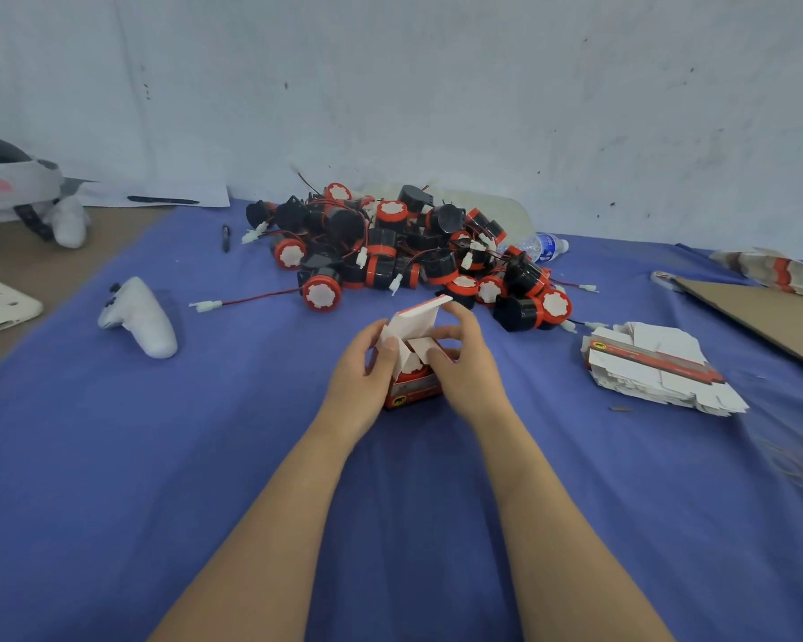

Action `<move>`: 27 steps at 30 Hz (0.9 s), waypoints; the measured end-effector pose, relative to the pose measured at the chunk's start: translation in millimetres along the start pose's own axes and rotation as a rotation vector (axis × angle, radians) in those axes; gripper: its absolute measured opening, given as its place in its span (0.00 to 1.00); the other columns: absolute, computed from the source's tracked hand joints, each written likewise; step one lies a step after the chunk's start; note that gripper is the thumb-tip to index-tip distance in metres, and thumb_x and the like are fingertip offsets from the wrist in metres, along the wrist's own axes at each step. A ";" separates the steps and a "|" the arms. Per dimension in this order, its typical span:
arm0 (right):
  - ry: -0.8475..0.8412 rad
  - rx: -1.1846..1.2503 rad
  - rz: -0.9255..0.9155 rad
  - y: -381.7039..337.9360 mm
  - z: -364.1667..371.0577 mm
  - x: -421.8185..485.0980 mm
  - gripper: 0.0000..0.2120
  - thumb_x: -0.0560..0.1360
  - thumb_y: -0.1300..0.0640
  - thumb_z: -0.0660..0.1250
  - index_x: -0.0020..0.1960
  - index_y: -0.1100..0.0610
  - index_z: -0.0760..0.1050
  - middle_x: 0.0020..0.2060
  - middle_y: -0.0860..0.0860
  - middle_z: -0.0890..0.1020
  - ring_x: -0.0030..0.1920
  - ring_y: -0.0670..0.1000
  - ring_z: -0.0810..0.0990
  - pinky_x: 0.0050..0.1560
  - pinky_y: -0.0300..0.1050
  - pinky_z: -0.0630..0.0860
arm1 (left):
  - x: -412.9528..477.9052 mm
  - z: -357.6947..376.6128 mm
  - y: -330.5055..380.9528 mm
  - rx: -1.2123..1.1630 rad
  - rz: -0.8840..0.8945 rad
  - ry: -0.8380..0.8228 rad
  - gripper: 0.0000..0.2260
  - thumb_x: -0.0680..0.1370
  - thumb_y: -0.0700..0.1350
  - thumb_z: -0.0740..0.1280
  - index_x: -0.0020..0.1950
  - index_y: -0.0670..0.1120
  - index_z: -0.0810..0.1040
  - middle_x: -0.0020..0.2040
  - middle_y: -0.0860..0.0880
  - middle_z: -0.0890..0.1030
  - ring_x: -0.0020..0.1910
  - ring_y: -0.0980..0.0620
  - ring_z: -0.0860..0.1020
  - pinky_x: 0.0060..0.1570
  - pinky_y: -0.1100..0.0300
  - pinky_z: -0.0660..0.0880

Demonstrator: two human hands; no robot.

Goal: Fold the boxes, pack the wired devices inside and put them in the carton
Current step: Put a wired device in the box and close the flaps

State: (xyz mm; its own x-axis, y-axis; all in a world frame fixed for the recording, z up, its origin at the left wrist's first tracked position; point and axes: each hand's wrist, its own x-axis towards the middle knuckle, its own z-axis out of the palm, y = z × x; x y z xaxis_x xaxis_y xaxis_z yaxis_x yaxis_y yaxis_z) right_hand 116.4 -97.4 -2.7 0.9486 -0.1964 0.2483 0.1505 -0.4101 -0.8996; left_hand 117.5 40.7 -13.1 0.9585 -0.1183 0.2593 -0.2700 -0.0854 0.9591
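Newbie: Clutter first, what's lying around, left to right?

Regular: Far left there's a white headset (15,183) on the bare brown table, with a flat white device (1,308) at the edge below it. On the blue cloth (158,456) a white controller (140,319) lies on its side, well apart from everything else. A small black pen (226,238) sits just left of the big pile of wired devices (404,252), black and red drums with red leads and white plugs trailing out. A water bottle (545,247) lies behind the pile's right end. Further right there's a stack of flat boxes (659,368), then a brown cardboard sheet (761,317) with another bundle of flats (766,271) behind it.

Newbie: Anything blocking the hands?

Regular: Not really. The pile is just behind the box (411,386); the nearest drums sit close to the raised lid.

Newbie: And the fingers?

Regular: The box stands upright on the cloth in the middle, lid flap sticking up. The left hand (367,368) grips its left side, fingers curled round and thumb on a side flap. The right hand (464,363) wraps the right side, fingers bent over the top onto an inner flap. Something red shows under the flaps; can't tell if that's a device or just print.
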 end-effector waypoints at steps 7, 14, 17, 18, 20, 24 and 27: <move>-0.126 -0.180 -0.055 4.5 -2.3 3.3 0.29 0.78 0.64 0.56 0.74 0.42 0.59 0.70 0.50 0.67 0.59 0.45 0.73 0.43 0.28 0.67 | 1.6 2.5 -5.8 0.094 -0.049 0.030 0.15 0.80 0.43 0.62 0.67 0.52 0.67 0.50 0.58 0.74 0.52 0.53 0.76 0.55 0.52 0.77; -0.207 -0.035 -0.053 0.3 -8.1 -6.2 0.24 0.78 0.60 0.63 0.70 0.49 0.60 0.59 0.45 0.71 0.50 0.44 0.75 0.42 0.26 0.72 | 6.2 -3.2 -8.3 0.125 0.019 0.163 0.14 0.79 0.33 0.57 0.45 0.53 0.72 0.56 0.49 0.76 0.46 0.50 0.74 0.34 0.63 0.71; -0.369 -0.045 0.044 1.4 -19.0 -7.2 0.25 0.78 0.56 0.66 0.73 0.47 0.63 0.67 0.44 0.69 0.65 0.45 0.69 0.62 0.31 0.68 | 5.1 -10.8 -4.0 0.065 -0.032 0.147 0.15 0.82 0.38 0.53 0.44 0.53 0.74 0.57 0.51 0.77 0.50 0.54 0.77 0.38 0.69 0.75; -0.394 -0.012 0.076 2.2 -22.2 -7.5 0.27 0.78 0.56 0.66 0.74 0.47 0.62 0.69 0.44 0.67 0.68 0.45 0.68 0.67 0.37 0.67 | 4.5 -11.8 -3.4 0.073 -0.031 0.120 0.14 0.82 0.41 0.55 0.44 0.55 0.75 0.57 0.52 0.77 0.50 0.56 0.77 0.38 0.71 0.74; -0.413 0.040 0.106 3.2 -26.3 -8.8 0.28 0.78 0.55 0.66 0.75 0.47 0.60 0.70 0.45 0.67 0.69 0.45 0.67 0.68 0.40 0.66 | 2.7 -12.8 -5.0 0.152 -0.006 0.025 0.04 0.81 0.49 0.62 0.51 0.56 0.76 0.57 0.53 0.77 0.52 0.58 0.76 0.46 0.70 0.74; -0.370 0.093 0.070 6.4 -27.5 -8.1 0.25 0.79 0.58 0.64 0.73 0.44 0.63 0.67 0.46 0.72 0.65 0.44 0.72 0.65 0.39 0.70 | 1.7 -13.9 -9.2 0.338 0.119 -0.051 0.17 0.77 0.50 0.68 0.66 0.51 0.73 0.60 0.55 0.72 0.57 0.59 0.72 0.52 0.73 0.69; -0.361 0.145 0.079 7.2 -25.9 -7.3 0.20 0.79 0.58 0.64 0.67 0.41 0.68 0.60 0.43 0.77 0.57 0.39 0.77 0.53 0.33 0.75 | 2.3 -14.3 -6.9 0.311 0.123 -0.020 0.14 0.79 0.46 0.67 0.64 0.52 0.75 0.61 0.53 0.73 0.59 0.56 0.73 0.51 0.75 0.68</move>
State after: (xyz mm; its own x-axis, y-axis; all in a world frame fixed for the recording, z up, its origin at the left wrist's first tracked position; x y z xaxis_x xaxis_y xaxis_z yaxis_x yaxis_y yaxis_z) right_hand 103.4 -122.0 -1.7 0.9919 0.1139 0.0569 0.0862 -0.2713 -0.9586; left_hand 122.9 55.2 -17.5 0.9160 -0.1653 0.3655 -0.4011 -0.3672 0.8392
